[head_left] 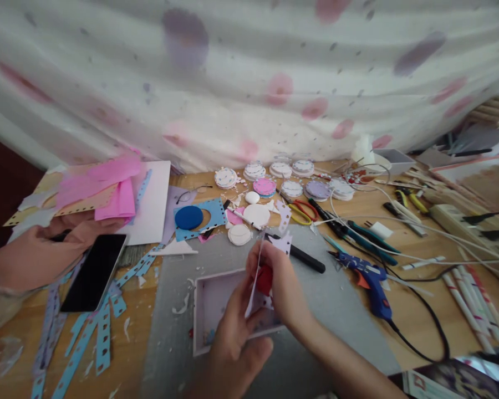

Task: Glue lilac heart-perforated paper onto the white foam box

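A thin pale lilac sheet (pixel 254 289), seen almost edge-on, stands between my hands above a shallow lilac tray (pixel 196 318). My left hand (pixel 232 335) holds its lower edge with the fingers, the thumb sticking out apart. Curled fingers of my right hand (pixel 283 280) wrap round a small red object (pixel 265 279), its kind mostly hidden, and touch the sheet's upper part. A lilac offcut with punched holes (pixel 285 244) lies just beyond. Next to it is a black-handled tool (pixel 303 257).
A blue glue gun (pixel 368 280) with its cord lies right, near pliers (pixel 372 244) and white cables. Several decorated discs (pixel 291 189) line the back by the curtain. At left are a phone (pixel 95 271), punched blue strips (pixel 103 338) and pink paper (pixel 95 183).
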Tool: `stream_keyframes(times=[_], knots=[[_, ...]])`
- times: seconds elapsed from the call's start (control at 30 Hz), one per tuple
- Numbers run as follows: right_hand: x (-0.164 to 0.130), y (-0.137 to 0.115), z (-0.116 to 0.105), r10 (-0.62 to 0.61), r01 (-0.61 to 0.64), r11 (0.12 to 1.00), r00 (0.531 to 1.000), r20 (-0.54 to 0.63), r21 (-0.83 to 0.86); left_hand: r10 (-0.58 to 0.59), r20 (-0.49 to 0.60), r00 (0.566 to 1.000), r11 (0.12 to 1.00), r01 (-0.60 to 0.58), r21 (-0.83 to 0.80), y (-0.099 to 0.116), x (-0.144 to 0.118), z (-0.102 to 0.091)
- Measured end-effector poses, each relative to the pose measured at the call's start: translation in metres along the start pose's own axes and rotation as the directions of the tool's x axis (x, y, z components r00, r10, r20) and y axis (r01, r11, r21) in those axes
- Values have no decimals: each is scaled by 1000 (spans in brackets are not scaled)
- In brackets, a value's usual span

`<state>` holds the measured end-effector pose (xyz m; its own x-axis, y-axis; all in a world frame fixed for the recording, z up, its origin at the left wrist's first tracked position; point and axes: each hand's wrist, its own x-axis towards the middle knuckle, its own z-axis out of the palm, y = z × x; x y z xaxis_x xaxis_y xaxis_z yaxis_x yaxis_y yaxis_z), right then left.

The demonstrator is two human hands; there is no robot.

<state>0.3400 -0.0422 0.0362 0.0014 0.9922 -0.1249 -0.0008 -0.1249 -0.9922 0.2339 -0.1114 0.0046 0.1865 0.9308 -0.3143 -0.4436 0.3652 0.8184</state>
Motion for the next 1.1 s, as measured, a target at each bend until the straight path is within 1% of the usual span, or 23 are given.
stream_keyframes(times=[0.07, 0.13, 0.17, 0.2, 0.23, 0.3, 0.37, 0.4, 0.47, 0.5, 0.57, 0.63, 0.7, 0.77, 0.83, 0.9, 1.0, 1.1], knots=[[-5, -12, -4, -39, 52, 986, 996, 84, -157, 27, -77, 997, 985, -14, 170, -5, -4, -4], [-14, -25, -11, -91, 140, 940, 982, 168, -310, 94, -144, 985, 928, -35, 371, -3, -5, -8], [-19, -31, -15, -102, 167, 919, 976, 193, -357, 136, -163, 977, 895, -50, 443, 1, -6, -9], [-23, -36, -19, -106, 177, 911, 973, 203, -373, 167, -174, 971, 874, -64, 482, 5, -6, -10], [-27, -40, -23, -103, 169, 919, 975, 197, -357, 188, -185, 965, 863, -73, 499, 9, -7, -11], [-33, -44, -31, -82, 120, 962, 983, 162, -245, 201, -212, 956, 860, -68, 506, 18, -9, -11], [-36, -40, -38, -32, 41, 997, 990, 137, -62, 190, -241, 952, 866, -47, 498, 24, -12, -10], [-37, -36, -42, 3, -8, 999, 990, 138, 37, 191, -259, 947, 869, -40, 494, 26, -14, -9], [-39, -24, -47, 83, -120, 969, 982, 170, 218, 202, -285, 937, 869, -37, 493, 27, -19, -11], [-41, -17, -51, 128, -180, 942, 973, 193, 283, 208, -289, 934, 870, -42, 492, 26, -21, -13], [-49, -3, -59, 219, -297, 881, 946, 239, 368, 201, -284, 938, 879, -44, 476, 22, -26, -20], [-61, 11, -70, 277, -369, 824, 924, 264, 430, 185, -295, 937, 893, -35, 450, 16, -31, -29], [-73, 21, -83, 278, -389, 767, 918, 282, 510, 181, -335, 925, 898, -16, 440, 10, -35, -37], [-85, 29, -95, 272, -384, 699, 923, 272, 603, 195, -375, 906, 894, -7, 448, 7, -39, -41], [-95, 34, -105, 274, -370, 638, 929, 250, 676, 187, -382, 905, 895, 4, 446, 9, -44, -41], [-105, 37, -112, 281, -358, 601, 932, 231, 714, 180, -367, 913, 902, -4, 432, 13, -50, -38], [-116, 37, -116, 296, -331, 611, 938, 181, 719, 186, -313, 931, 912, -44, 408, 21, -60, -35], [-124, 32, -116, 255, -251, 691, 962, 97, 678, 195, -267, 944, 924, -86, 372, 27, -70, -37]])
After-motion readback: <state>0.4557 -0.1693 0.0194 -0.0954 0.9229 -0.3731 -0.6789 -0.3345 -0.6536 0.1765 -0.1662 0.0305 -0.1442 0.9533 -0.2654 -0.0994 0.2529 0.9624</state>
